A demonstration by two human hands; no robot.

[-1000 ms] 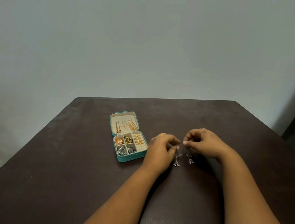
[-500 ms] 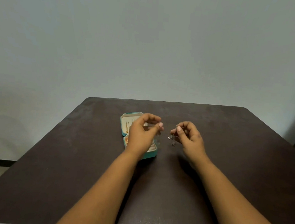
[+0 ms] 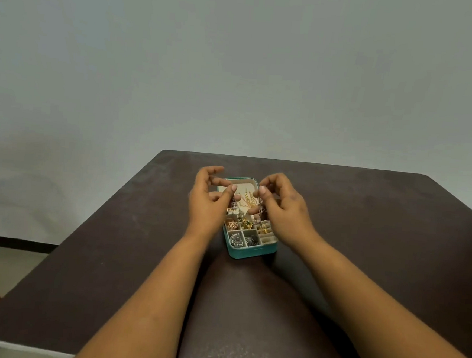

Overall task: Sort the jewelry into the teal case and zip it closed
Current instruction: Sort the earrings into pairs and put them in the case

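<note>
Teal case [image 3: 251,252] lies open on the dark brown table [image 3: 110,253], near the middle of the tabletop and a little toward its far edge, with its lid [image 3: 241,181] folded back flat and pointing away from the person. Its near half is split into small cream-lined compartments: gold pieces [image 3: 246,224] sit in the middle ones, dark silver round pieces [image 3: 236,239] fill the 2 nearest the front wall, and gold chains [image 3: 246,199] lie across the cream lining of the lid. Above the hinge line, the left hand [image 3: 207,205] hovers at the case's left edge, thumb and forefinger pinched on a small silver dangling earring [image 3: 232,205], the other fingers loosely spread. The right hand [image 3: 283,210] hovers over the case's right edge, fingers curled, pinching a second silver earring [image 3: 260,209] that hangs over the lid; both pieces are small and blurred, so their contact with the lining cannot be told. Both forearms run in from the near edge and flank the case closely, leaving only a narrow gap on each side. Beyond them the tabletop is bare wood out to its rounded far corners and its left edge, behind which stands a plain grey wall [image 3: 238,66].
</note>
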